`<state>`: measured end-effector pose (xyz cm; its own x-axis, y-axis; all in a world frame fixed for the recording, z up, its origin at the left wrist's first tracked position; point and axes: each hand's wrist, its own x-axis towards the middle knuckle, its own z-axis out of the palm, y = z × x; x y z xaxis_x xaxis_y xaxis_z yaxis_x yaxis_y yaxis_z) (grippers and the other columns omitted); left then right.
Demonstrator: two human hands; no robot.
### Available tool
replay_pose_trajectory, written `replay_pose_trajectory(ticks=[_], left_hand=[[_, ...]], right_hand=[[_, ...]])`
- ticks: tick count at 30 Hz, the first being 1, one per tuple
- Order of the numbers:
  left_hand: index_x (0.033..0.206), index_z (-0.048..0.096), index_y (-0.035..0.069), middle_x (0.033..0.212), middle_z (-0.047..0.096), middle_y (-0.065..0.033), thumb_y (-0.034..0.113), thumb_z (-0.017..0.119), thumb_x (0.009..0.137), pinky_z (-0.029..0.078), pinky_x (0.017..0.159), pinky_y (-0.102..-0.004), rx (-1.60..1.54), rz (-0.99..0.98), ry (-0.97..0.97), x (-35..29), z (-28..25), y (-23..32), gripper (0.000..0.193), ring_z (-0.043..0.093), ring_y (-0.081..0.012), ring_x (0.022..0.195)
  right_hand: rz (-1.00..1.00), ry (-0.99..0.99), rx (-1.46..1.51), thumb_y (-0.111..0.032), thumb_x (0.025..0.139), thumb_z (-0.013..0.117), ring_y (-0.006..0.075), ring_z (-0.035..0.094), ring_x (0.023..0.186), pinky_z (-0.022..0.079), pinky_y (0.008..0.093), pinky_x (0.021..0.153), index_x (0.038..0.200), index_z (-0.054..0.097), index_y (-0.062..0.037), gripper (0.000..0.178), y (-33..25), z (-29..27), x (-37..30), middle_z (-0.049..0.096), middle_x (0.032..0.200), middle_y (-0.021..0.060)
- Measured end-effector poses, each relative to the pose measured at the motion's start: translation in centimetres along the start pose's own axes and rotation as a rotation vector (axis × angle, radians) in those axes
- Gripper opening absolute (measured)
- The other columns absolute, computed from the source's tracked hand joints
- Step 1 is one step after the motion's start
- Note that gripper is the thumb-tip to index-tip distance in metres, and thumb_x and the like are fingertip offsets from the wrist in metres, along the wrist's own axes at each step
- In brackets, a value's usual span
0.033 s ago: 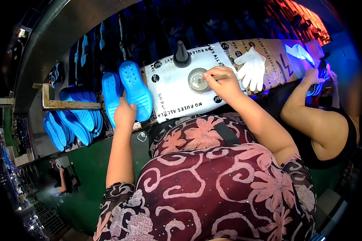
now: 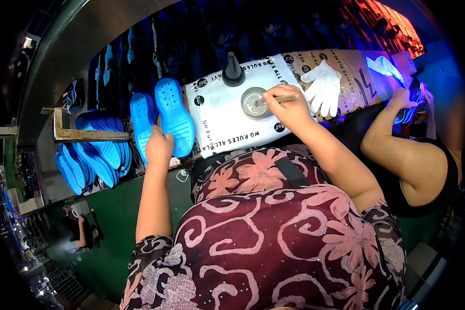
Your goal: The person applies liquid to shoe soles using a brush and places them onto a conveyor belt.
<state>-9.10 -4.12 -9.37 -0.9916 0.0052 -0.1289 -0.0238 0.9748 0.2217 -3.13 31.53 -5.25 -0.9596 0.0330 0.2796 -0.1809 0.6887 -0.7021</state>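
Note:
My left hand [image 2: 159,147] grips the near end of a bright blue shoe sole [image 2: 141,109], thumb on its upper face. Beside it lies a matching blue sole [image 2: 174,116] with small holes at its far end and ridges nearer me. My right hand [image 2: 289,109] is closed around the wooden handle of a brush [image 2: 286,98]. The brush's tip dips into a small round bowl [image 2: 246,109] of cloudy liquid. Under the bowl is a white plastic-wrapped board [image 2: 222,121]. A dark cone-shaped bottle [image 2: 234,75] stands upright just behind the bowl.
A white glove [image 2: 324,88] lies right of the bowl on brown taped cardboard [image 2: 354,77]. More blue soles [image 2: 101,150] are stacked at left around a wooden bar [image 2: 90,135]. A co-worker's arm [image 2: 398,150] handles something at far right. Dark hanging straps line the back.
My right hand and the brush have shifted very slightly to the right. My left hand and the sole in it have moved a touch to the left.

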Motion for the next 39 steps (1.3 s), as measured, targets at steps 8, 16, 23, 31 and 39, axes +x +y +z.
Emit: replay_pose_trajectory(ticks=[8,16,23,31,39], left_hand=[[0.111,0.048,-0.005,0.078,0.063,-0.0088,0.020,0.051,0.086,0.048,0.056,-0.0379,-0.954,-0.188,-0.164,-0.3,1.0,-1.1,0.036,0.061,-0.0239,0.065],[0.133,0.036,0.008,0.115,0.056,-0.0119,0.018,0.060,0.082,0.054,0.064,-0.0288,-1.463,-0.041,-0.493,-5.9,-4.4,6.1,0.057,0.062,-0.0216,0.092],[0.127,0.035,-0.001,0.110,0.057,-0.0123,0.004,0.059,0.084,0.046,0.089,-0.0311,-1.385,0.226,-0.088,-7.0,-4.9,13.0,0.049,0.056,-0.0179,0.101],[0.130,0.032,-0.003,0.109,0.057,-0.0129,0.000,0.058,0.082,0.045,0.088,-0.0307,-1.308,0.451,0.074,-7.8,-4.8,14.2,0.055,0.058,-0.0176,0.098],[0.134,0.029,-0.003,0.108,0.058,-0.0142,-0.003,0.058,0.079,0.047,0.083,-0.0286,-1.189,0.586,0.158,-7.7,-4.1,13.9,0.062,0.060,-0.0173,0.093]], right_hand=[[0.109,0.050,0.194,-0.021,0.090,0.058,0.0158,0.056,0.070,0.044,0.0287,0.066,0.082,0.067,-0.0016,0.022,0.2,-0.6,-1.1,0.062,0.075,0.0075],[0.335,0.156,0.598,-0.025,0.094,0.053,0.0101,0.052,0.068,0.041,0.0247,0.061,0.081,0.066,0.0004,0.031,-1.9,-2.4,-1.5,0.061,0.073,0.0051],[0.216,0.156,0.661,-0.024,0.094,0.053,0.0124,0.055,0.068,0.045,0.0252,0.067,0.081,0.066,0.0010,0.031,-6.1,-4.6,-2.4,0.065,0.077,0.0064],[-0.272,0.089,0.183,-0.019,0.089,0.052,0.0193,0.056,0.064,0.039,0.0406,0.090,0.071,0.066,-0.0061,0.026,-9.1,-4.7,-2.6,0.061,0.063,0.0034],[-0.351,0.136,0.114,-0.017,0.084,0.060,0.0221,0.055,0.059,0.041,0.0350,0.075,0.066,0.065,-0.0062,0.022,-8.8,-3.7,-2.5,0.061,0.062,0.0045]])
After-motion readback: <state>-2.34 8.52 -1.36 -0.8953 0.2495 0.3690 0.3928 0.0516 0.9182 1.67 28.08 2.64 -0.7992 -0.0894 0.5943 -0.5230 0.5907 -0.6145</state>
